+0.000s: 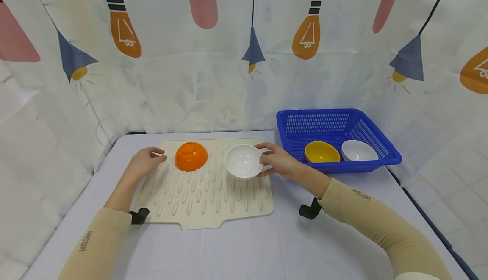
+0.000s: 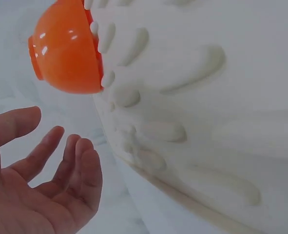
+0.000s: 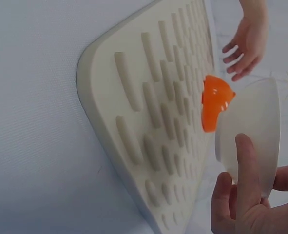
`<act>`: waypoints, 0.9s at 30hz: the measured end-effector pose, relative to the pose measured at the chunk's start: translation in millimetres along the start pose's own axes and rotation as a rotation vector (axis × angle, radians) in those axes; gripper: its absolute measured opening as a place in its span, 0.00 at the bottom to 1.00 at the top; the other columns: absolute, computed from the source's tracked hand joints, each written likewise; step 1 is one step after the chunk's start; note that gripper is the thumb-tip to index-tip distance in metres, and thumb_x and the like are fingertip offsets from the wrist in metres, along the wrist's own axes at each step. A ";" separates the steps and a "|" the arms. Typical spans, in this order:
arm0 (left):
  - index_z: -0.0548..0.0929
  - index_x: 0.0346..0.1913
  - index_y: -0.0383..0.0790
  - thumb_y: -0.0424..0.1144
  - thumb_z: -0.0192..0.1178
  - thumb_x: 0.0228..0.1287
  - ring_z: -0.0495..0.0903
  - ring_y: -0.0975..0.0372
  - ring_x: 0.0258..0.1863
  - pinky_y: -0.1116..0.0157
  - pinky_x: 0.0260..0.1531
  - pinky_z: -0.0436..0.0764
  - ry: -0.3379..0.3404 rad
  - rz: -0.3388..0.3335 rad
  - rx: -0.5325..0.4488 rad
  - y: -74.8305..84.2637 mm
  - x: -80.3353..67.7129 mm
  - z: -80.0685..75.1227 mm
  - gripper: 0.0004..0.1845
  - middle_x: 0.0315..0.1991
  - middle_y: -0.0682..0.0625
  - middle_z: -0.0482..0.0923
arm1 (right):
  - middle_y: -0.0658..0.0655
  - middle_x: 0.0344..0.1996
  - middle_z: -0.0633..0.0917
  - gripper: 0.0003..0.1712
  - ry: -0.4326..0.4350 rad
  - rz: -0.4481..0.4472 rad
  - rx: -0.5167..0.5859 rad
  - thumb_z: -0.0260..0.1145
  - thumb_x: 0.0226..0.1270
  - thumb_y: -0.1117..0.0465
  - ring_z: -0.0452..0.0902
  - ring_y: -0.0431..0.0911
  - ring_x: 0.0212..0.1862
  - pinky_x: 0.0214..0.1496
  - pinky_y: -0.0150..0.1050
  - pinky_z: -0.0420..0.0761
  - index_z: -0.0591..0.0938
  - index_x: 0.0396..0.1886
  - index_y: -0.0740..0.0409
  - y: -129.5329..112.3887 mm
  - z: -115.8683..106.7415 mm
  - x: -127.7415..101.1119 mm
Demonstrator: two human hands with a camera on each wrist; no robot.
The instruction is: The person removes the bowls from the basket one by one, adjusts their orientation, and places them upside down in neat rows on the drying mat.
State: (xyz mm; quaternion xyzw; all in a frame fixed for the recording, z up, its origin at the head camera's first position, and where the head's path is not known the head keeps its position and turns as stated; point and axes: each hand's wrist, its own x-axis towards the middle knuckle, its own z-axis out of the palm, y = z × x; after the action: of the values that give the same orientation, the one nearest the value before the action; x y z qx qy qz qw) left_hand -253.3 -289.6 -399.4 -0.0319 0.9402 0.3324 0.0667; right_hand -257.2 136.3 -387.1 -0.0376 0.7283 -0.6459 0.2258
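A white bowl (image 1: 243, 162) is held by its right side in my right hand (image 1: 277, 161), opening upward, above the right part of a cream ridged drying mat (image 1: 213, 199). In the right wrist view, fingers lie along the outside of the white bowl (image 3: 253, 131) and the thumb is at its rim. An orange bowl (image 1: 191, 156) rests upside down on the mat's far left part. My left hand (image 1: 146, 161) hovers by the mat's left edge, its fingers loosely bent and holding nothing. In the left wrist view a gap separates the left hand (image 2: 51, 185) from the orange bowl (image 2: 68, 48).
At the back right stands a blue plastic basket (image 1: 318, 167) with a yellow bowl (image 1: 322, 152) and another white bowl (image 1: 359, 151) inside. A white cloth covers the table (image 1: 244, 254). Behind it hangs a patterned curtain (image 1: 213, 81).
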 end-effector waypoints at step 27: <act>0.66 0.72 0.28 0.41 0.56 0.79 0.75 0.39 0.62 0.54 0.55 0.83 -0.247 0.090 -0.678 80.1 -22.8 64.9 0.28 0.70 0.30 0.66 | 0.70 0.63 0.73 0.34 -0.035 0.004 0.029 0.58 0.66 0.75 0.80 0.60 0.51 0.44 0.52 0.88 0.69 0.73 0.60 6.4 6.6 -1.1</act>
State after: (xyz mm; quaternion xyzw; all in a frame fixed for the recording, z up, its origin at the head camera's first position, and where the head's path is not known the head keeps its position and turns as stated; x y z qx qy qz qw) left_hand -232.4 -186.2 -396.3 0.0296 0.7619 0.6292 0.1507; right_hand -252.2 131.7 -393.3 -0.0445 0.7149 -0.6551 0.2404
